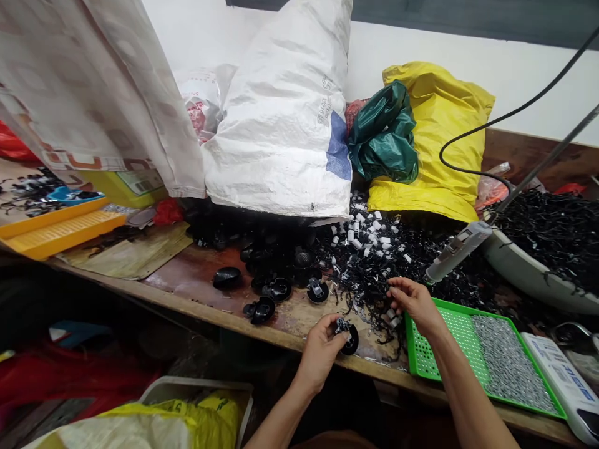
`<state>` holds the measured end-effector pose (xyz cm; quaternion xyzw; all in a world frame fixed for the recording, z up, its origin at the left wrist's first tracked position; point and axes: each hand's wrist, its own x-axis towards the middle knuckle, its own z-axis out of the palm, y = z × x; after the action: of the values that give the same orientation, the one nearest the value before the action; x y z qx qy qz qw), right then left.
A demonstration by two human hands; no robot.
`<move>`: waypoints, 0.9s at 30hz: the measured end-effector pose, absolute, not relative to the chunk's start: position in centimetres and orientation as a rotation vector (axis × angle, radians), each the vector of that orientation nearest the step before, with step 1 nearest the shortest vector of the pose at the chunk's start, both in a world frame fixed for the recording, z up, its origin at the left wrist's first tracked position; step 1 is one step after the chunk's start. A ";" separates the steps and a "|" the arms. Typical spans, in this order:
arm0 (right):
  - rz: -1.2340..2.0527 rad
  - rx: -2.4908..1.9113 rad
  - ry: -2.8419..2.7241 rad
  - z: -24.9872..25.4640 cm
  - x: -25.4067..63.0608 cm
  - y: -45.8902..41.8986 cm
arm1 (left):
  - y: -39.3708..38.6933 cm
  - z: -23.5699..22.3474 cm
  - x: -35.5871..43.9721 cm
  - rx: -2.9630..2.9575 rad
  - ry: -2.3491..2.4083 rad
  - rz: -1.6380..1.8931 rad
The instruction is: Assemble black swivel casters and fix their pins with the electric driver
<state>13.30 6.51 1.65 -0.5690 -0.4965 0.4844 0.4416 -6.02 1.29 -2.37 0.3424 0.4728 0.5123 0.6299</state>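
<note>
My left hand (322,350) is closed at the table's front edge around a round black plastic part (350,340) with a small grey mechanism on its face. Above the heap of small black plastic pieces (374,274), my right hand (414,304) has thumb and fingers pinched together; whatever they hold is too small to make out. Several similar black round parts (318,290) lie to the left of the heap, some with grey fittings on them. Small white pieces (358,234) are scattered over the heap's far side.
A grey powered screwdriver (456,252) hangs beside my right hand. Below it, a green tray (423,358) holds many small metal pieces (510,358). A large basin (528,268) of black parts stands right. White (281,125) and yellow (435,137) sacks line the back.
</note>
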 end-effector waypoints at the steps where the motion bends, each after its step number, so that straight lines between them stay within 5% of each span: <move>1: 1.221 -1.401 -1.204 1.8 13.4 6.4 | 1.3 -2.4 -6.0 0.773 1.085 1.174; 18: 1.354 -1.194 -0.936 0.1 7.6 2.6 | 0.6 -0.7 -5.0 1.667 1.034 0.977; 27: 1.233 -1.262 -0.934 -0.9 7.4 2.3 | 1.3 -1.2 -5.4 0.779 0.961 1.135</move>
<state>7.43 2.26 -0.95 -0.5314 -0.3931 0.5191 0.5418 -5.44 1.29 -1.22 0.3452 0.4262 0.5030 0.6680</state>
